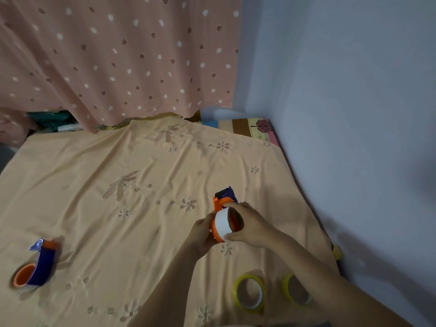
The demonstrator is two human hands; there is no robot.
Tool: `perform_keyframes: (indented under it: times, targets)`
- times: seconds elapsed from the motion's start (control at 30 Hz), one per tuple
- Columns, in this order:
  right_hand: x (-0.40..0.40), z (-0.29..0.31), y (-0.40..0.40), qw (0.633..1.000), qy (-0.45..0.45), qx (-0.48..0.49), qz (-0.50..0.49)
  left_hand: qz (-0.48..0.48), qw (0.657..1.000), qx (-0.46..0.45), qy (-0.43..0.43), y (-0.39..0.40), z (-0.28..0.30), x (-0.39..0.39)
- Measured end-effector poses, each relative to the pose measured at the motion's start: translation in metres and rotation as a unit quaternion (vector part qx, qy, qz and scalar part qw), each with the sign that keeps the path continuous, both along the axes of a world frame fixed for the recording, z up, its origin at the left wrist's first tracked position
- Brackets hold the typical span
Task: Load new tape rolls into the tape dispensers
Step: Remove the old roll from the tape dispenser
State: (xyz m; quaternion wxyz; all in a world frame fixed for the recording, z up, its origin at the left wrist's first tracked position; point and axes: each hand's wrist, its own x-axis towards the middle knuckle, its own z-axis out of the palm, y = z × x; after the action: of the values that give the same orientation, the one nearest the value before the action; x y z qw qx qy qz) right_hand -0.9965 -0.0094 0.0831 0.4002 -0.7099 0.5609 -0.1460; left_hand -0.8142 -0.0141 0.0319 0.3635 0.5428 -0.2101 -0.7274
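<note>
An orange and blue tape dispenser [223, 199] is held above the peach sheet at centre right. My left hand [203, 232] grips its orange side from the left. My right hand [245, 226] grips a white tape core [223, 224] that sits on the dispenser's orange hub, fingers over the top and thumb beneath. A second orange and blue dispenser [35, 267] lies on the sheet at the far left. Two yellow-edged tape rolls [250, 292] [296, 290] lie on the sheet in front of me, partly behind my right forearm.
The peach embroidered sheet [141, 197] covers the whole work surface. A pink dotted curtain [118, 60] hangs at the back. A pale blue wall [354, 114] borders the right side. A striped cushion [245, 126] lies at the back right corner.
</note>
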Motion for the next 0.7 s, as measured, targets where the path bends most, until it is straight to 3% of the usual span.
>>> perform_keyframes:
  times: [0.13, 0.23, 0.43, 0.7]
  targets:
    - [-0.007, -0.01, -0.001, 0.997, 0.011, -0.035, -0.068, 0.056, 0.997, 0.003, -0.056, 0.003, -0.006, 0.017]
    - [-0.01, -0.03, 0.003, 0.989, 0.093, -0.047, -0.109, 0.066, 0.996, 0.012, -0.061, 0.009, -0.015, 0.028]
    - [0.001, -0.078, 0.012, 0.962, 0.265, 0.009, -0.064, 0.096, 0.993, 0.044, -0.053, 0.021, -0.029, 0.037]
    - [0.023, -0.111, 0.016, 0.95, 0.304, 0.045, -0.048, 0.101, 0.99, 0.064, -0.071, 0.03, -0.033, 0.043]
